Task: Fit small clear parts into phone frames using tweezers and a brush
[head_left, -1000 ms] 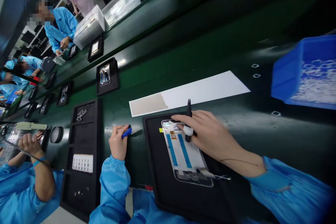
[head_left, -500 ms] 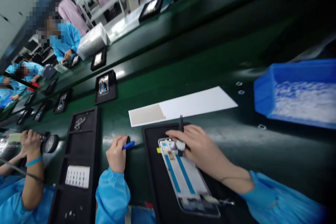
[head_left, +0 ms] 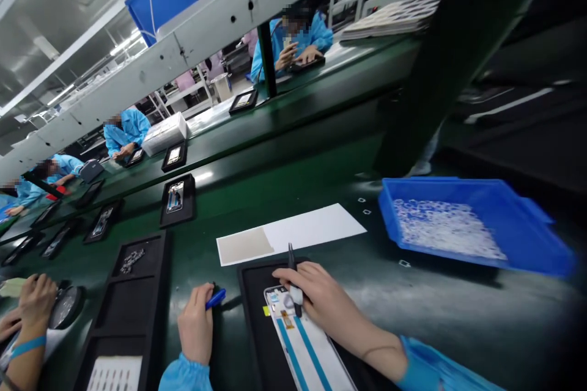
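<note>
My left hand [head_left: 196, 322] is closed around a short blue pen-shaped tool [head_left: 216, 299], over the bench between two black trays. My right hand [head_left: 328, 299] grips black tweezers [head_left: 291, 259] with a white band around them, their tips pointing away from me. Under that hand a phone frame [head_left: 297, 348] lies face down in a black foam tray [head_left: 251, 311]. Two blue strips run along the frame, and a small yellow tab sticks out at its upper left. The frame's lower end is cut off by the picture edge.
A white card [head_left: 316, 226] lies beyond the tray. At right stands a blue bin [head_left: 532, 238] of small clear pieces, with several loose beside it. A compartmented black tray [head_left: 153, 293] is at left, near a co-worker's hand [head_left: 36, 299]. More phone trays line the green bench.
The view has tilted up, so the bench and both my hands sit lower in the picture. Both hands keep their grip, and the tweezers stay over the frame's top end.
</note>
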`<state>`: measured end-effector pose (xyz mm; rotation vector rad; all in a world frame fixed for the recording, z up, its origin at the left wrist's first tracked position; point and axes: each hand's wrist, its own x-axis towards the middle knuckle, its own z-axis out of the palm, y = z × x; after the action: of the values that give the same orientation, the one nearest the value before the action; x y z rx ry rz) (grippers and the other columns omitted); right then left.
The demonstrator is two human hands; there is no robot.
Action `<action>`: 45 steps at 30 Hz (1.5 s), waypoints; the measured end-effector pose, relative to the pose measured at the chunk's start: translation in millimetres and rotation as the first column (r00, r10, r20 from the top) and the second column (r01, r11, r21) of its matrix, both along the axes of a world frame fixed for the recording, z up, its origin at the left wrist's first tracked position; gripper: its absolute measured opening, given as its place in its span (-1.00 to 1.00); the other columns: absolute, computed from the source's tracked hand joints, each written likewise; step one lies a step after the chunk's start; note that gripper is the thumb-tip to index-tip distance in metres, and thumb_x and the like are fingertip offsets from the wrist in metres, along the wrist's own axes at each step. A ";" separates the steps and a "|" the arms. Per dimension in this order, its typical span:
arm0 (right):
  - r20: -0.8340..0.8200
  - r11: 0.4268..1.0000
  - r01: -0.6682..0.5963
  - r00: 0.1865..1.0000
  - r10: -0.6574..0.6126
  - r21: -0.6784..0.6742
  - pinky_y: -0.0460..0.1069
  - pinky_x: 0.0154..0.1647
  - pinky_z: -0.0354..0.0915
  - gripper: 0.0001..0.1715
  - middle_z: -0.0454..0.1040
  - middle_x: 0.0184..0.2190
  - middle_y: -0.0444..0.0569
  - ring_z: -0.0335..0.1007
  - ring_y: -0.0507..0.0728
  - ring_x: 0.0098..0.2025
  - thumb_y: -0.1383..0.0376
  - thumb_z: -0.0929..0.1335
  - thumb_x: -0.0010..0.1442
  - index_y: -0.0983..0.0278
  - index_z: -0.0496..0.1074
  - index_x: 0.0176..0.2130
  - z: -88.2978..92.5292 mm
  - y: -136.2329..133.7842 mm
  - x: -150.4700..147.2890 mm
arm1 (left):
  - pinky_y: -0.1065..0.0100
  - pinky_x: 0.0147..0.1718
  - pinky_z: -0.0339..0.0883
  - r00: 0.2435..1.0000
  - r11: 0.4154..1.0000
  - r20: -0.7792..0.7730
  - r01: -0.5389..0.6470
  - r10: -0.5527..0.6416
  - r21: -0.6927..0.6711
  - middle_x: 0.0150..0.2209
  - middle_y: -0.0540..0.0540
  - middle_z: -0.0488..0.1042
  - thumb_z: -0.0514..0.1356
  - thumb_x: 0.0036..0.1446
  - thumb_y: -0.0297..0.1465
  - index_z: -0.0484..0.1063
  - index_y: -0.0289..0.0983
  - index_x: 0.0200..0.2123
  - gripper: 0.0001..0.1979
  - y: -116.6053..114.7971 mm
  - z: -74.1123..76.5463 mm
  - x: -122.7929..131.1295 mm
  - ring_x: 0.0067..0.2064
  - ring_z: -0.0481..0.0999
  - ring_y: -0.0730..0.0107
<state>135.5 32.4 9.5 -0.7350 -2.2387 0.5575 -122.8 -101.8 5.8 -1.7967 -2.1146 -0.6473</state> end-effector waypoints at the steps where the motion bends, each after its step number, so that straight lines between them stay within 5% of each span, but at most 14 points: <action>1: 0.003 1.000 -0.002 1.000 0.002 -0.012 0.05 -0.23 0.34 -0.26 0.49 -0.42 -0.06 0.37 0.15 -0.32 0.70 0.15 -0.19 0.22 0.44 -0.10 1.1 -0.3 -0.4 | 0.43 -0.38 0.46 1.000 1.000 0.011 -0.004 0.004 0.029 -0.22 -0.07 0.60 -0.01 0.24 -0.54 0.44 -0.21 -0.14 -0.73 0.2 -0.3 0.1 -0.27 0.64 0.32; 8: -0.034 0.993 0.003 0.999 -0.007 -0.117 0.08 -0.20 0.35 -0.49 0.54 -0.38 -0.04 0.42 0.16 -0.29 0.63 0.22 0.02 0.22 0.45 -0.14 9.3 -0.9 1.0 | 0.38 -0.35 0.49 0.996 0.988 0.076 0.028 -0.040 0.152 -0.24 -0.09 0.60 0.03 0.25 -0.43 0.46 -0.20 -0.18 -0.79 0.6 5.5 -3.0 -0.26 0.64 0.28; 12: -0.239 0.937 -0.002 0.967 -0.088 -0.350 0.10 -0.14 0.38 -0.78 0.58 -0.27 -0.01 0.50 0.18 -0.20 0.37 0.28 0.23 0.19 0.45 -0.15 26.5 7.3 7.0 | 0.36 -0.25 0.51 0.979 0.973 0.177 0.065 -0.106 0.223 -0.24 -0.11 0.59 0.09 0.25 -0.38 0.50 -0.20 -0.23 -0.83 5.8 20.9 7.1 -0.22 0.62 0.26; 17: -0.464 0.703 -0.269 0.881 -0.097 -0.658 0.09 -0.11 0.36 -0.69 0.59 -0.30 -0.03 0.51 0.17 -0.21 0.13 0.40 0.16 0.22 0.39 -0.13 48.4 7.8 4.0 | 0.44 -0.37 0.53 0.906 0.945 0.338 0.160 -0.256 0.286 -0.26 -0.10 0.61 0.16 0.25 -0.40 0.50 -0.22 -0.26 -0.89 28.2 49.0 49.9 -0.31 0.63 0.34; 20: -0.551 0.478 -0.454 0.831 -0.079 -0.752 0.07 -0.13 0.35 -0.57 0.57 -0.31 -0.06 0.49 0.13 -0.25 0.10 0.47 0.07 0.23 0.37 -0.13 53.5 -1.7 -1.6 | 0.48 -0.35 0.53 0.864 0.886 0.281 0.316 -0.417 0.340 -0.25 -0.10 0.63 0.17 0.24 -0.49 0.49 -0.24 -0.24 -0.90 44.4 57.4 76.8 -0.30 0.64 0.37; 23: -0.600 0.357 -0.519 0.781 -0.172 -0.777 0.06 -0.09 0.33 -0.51 0.55 -0.34 -0.12 0.48 0.10 -0.25 0.07 0.52 0.00 0.21 0.36 -0.15 52.7 -8.9 -3.2 | 0.44 -0.26 0.55 0.828 0.820 0.200 0.427 -0.523 0.381 -0.22 -0.13 0.63 0.17 0.23 -0.55 0.48 -0.25 -0.20 -0.87 55.6 56.5 93.5 -0.23 0.65 0.34; 27: -0.594 0.296 -0.523 0.762 -0.258 -0.799 0.04 -0.07 0.30 -0.48 0.52 -0.37 -0.16 0.46 0.08 -0.27 0.08 0.56 -0.07 0.20 0.38 -0.20 48.4 -9.7 -1.5 | 0.41 -0.25 0.56 0.821 0.788 0.147 0.455 -0.552 0.414 -0.24 -0.15 0.62 0.16 0.25 -0.52 0.48 -0.26 -0.21 -0.88 61.0 52.3 103.3 -0.23 0.65 0.33; 36: -0.567 0.152 -0.548 0.773 -0.284 -0.823 0.04 -0.15 0.32 -0.48 0.52 -0.36 -0.14 0.44 0.08 -0.29 0.13 0.58 -0.11 0.18 0.39 -0.20 44.3 -10.0 -4.4 | 0.49 -0.38 0.51 0.865 0.812 0.129 0.390 -0.484 0.433 -0.32 -0.11 0.58 0.17 0.27 -0.44 0.49 -0.24 -0.29 -0.90 60.4 47.9 104.5 -0.31 0.62 0.40; 45: -0.540 0.144 -0.522 0.792 -0.284 -0.841 0.02 -0.16 0.32 -0.51 0.51 -0.35 -0.15 0.43 0.07 -0.28 0.11 0.56 -0.05 0.17 0.38 -0.17 40.3 -12.4 -6.4 | 0.50 -0.37 0.51 0.848 0.812 0.166 0.399 -0.503 0.425 -0.32 -0.09 0.59 0.17 0.26 -0.48 0.51 -0.24 -0.24 -0.89 58.0 48.8 105.7 -0.33 0.62 0.42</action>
<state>129.1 19.9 49.7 -0.7481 -0.9825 2.1894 -17.1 -43.9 54.6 -2.0807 -1.5331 -1.3934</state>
